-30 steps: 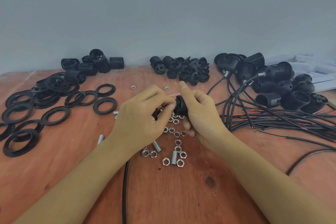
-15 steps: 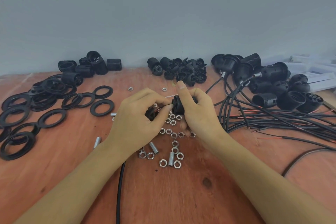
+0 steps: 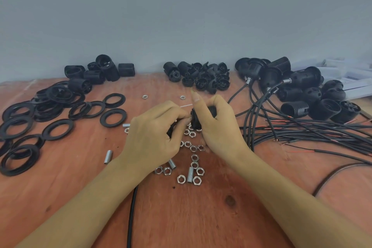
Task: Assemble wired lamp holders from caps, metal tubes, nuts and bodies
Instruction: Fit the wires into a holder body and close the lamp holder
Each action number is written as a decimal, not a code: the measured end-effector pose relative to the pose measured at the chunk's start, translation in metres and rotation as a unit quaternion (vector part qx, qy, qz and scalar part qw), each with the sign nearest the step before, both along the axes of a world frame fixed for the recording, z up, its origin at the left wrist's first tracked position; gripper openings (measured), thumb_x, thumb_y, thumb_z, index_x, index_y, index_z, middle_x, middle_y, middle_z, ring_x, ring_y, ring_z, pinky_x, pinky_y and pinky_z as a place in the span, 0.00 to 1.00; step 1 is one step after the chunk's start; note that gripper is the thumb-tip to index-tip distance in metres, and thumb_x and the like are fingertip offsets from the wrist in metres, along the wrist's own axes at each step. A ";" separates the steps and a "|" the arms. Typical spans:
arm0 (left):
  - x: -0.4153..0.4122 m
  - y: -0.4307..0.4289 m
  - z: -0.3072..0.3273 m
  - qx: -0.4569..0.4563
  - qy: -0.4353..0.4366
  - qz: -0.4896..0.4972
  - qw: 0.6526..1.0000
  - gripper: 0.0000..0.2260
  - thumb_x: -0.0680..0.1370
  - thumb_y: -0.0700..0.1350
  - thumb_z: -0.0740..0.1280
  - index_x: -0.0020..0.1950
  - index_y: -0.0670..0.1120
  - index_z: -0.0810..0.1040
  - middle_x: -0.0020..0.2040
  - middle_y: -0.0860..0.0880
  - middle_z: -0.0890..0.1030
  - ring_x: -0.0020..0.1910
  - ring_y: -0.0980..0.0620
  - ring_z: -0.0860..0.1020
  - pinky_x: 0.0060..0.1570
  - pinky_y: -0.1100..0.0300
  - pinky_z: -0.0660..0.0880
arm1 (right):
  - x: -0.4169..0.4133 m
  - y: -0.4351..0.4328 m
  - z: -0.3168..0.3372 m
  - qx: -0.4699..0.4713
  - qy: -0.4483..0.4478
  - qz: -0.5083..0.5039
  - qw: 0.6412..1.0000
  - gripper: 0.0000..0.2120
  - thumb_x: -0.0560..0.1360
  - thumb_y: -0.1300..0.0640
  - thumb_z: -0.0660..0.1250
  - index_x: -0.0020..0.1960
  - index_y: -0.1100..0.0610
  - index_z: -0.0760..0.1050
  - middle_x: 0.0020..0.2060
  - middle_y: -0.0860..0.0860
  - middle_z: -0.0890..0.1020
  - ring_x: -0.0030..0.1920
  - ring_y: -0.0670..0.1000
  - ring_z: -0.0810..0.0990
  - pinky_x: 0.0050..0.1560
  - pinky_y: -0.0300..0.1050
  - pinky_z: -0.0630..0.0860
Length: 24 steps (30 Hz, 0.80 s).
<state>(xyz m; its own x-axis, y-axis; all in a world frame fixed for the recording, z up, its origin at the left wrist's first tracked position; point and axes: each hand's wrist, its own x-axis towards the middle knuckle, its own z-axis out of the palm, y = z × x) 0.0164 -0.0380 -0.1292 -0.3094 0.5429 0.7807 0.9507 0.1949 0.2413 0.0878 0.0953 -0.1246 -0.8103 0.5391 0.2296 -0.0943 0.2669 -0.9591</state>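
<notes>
Left hand (image 3: 153,135) and right hand (image 3: 219,127) meet over loose nuts (image 3: 193,148) mid-surface (image 3: 201,217), as I view them: right, forefinger raised, grips the black cap (image 3: 196,116); left, fingers curled, pinches its facing rim.

Left hand (image 3: 155,137) pinching, right hand (image 3: 219,127) gripping, index finger raised, forearms converging
</notes>
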 end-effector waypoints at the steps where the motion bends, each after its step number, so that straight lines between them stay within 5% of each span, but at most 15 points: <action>1: 0.001 0.000 -0.001 0.004 -0.001 -0.002 1.000 0.04 0.77 0.39 0.69 0.43 0.41 0.82 0.40 0.51 0.81 0.35 0.53 0.77 0.32 0.53 0.74 | 0.000 -0.001 -0.001 0.002 0.001 -0.004 1.000 0.16 0.80 0.42 0.62 0.42 0.54 0.69 0.25 0.47 0.75 0.20 0.45 0.69 0.23 0.35 0.64; 12: -0.004 0.003 0.001 0.048 -0.029 -0.001 0.998 0.03 0.77 0.40 0.72 0.46 0.41 0.84 0.42 0.50 0.82 0.38 0.55 0.78 0.37 0.59 0.75 | 0.001 0.002 0.008 -0.078 0.022 0.041 0.996 0.14 0.82 0.44 0.59 0.47 0.55 0.71 0.32 0.59 0.78 0.19 0.48 0.73 0.18 0.38 0.66; 16: -0.003 0.003 -0.003 0.032 -0.025 0.004 0.999 0.04 0.77 0.41 0.71 0.45 0.42 0.84 0.42 0.52 0.82 0.37 0.54 0.78 0.35 0.56 0.75 | 0.001 0.000 0.002 -0.014 0.020 0.031 0.999 0.09 0.83 0.49 0.56 0.48 0.51 0.71 0.34 0.49 0.77 0.25 0.41 0.72 0.24 0.34 0.67; 20: -0.002 0.002 -0.006 0.024 -0.003 0.013 1.000 0.04 0.77 0.40 0.70 0.46 0.42 0.84 0.42 0.51 0.82 0.39 0.52 0.80 0.34 0.52 0.76 | 0.000 -0.004 -0.002 0.050 0.046 0.007 0.998 0.08 0.83 0.51 0.57 0.46 0.50 0.70 0.32 0.43 0.75 0.31 0.40 0.71 0.35 0.42 0.72; 24: 0.004 0.005 -0.005 0.035 -0.009 0.002 0.999 0.02 0.76 0.38 0.71 0.45 0.40 0.84 0.41 0.49 0.82 0.38 0.50 0.79 0.35 0.53 0.76 | 0.001 0.004 0.002 0.059 0.042 0.030 0.997 0.08 0.83 0.51 0.57 0.47 0.50 0.71 0.29 0.40 0.74 0.30 0.40 0.70 0.31 0.43 0.69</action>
